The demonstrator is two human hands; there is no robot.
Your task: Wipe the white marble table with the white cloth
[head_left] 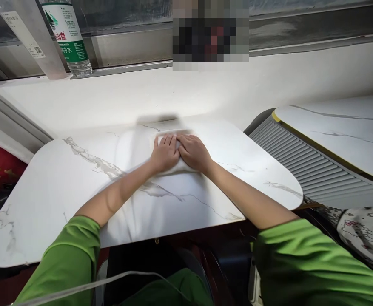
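A white folded cloth [173,170] lies on the white marble-patterned table [87,187], near its far edge. Both hands press down on it from above, side by side, with the thumbs close together. My left hand [166,154] rests with its fingers laid forward over the cloth. Beside it, my right hand [194,152] also lies over the cloth, fingers pointing forward and to the left. The palms and part of the cloth are hidden beneath the hands.
On the window ledge at the upper left stand a labelled water bottle [69,38] and a frosted clear container [29,38]. A white wall [116,97] rises behind the table. Another marbled table [342,127] with a ribbed grey panel [314,161] is at right. A cable crosses the bottom.
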